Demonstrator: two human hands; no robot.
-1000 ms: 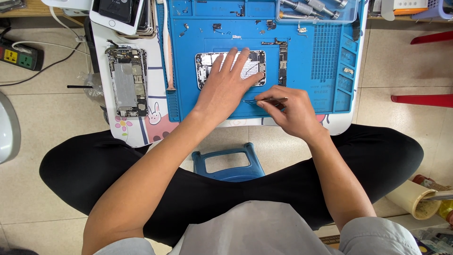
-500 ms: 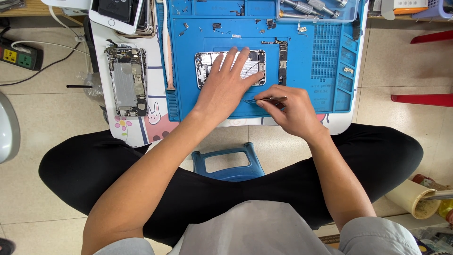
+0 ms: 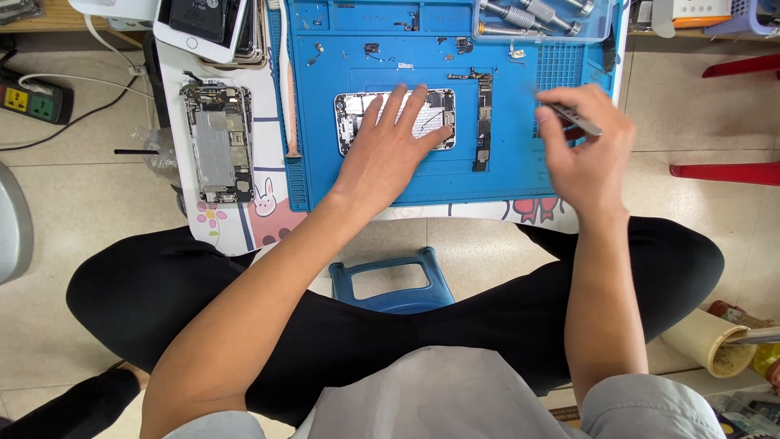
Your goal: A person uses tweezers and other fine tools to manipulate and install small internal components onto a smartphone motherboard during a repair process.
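Beige tiled floor (image 3: pixel 81 203) fills the room under a low white work table (image 3: pixel 244 219) w/ cartoon stickers along its near edge. Person sits cross-legged in black trousers, blue plastic stool (image 3: pixel 394 280) between the knees.

Landmark: blue repair mat (image 3: pixel 487 175), covering most of the table top. Clear tray of metal screwdriver bits (image 3: pixel 528 16) sits at the mat's far right corner. Left of the mat, on bare table, lies a second opened phone chassis (image 3: pixel 215 142); beyond that, at the table's far left corner, a stack of phones w/ a white one on top (image 3: pixel 207 28). Off the table, far left of the mat on the floor, a power strip (image 3: pixel 32 97).

Opened phone body (image 3: pixel 396 119) lies flat at mat centre. Left hand (image 3: pixel 390 150) rests on it, palm down, fingers spread apart, pressing on the phone. Narrow logic board (image 3: pixel 483 122) lies just right of the phone, on the mat, approx. parallel to the phone's short edge.

Right hand (image 3: pixel 587 150) hovers over the mat's right edge, well apart from the phone, fingers pinched together on metal tweezers (image 3: pixel 578 119). Tweezer tip's hidden by the fingers; can't tell if it carries anything.
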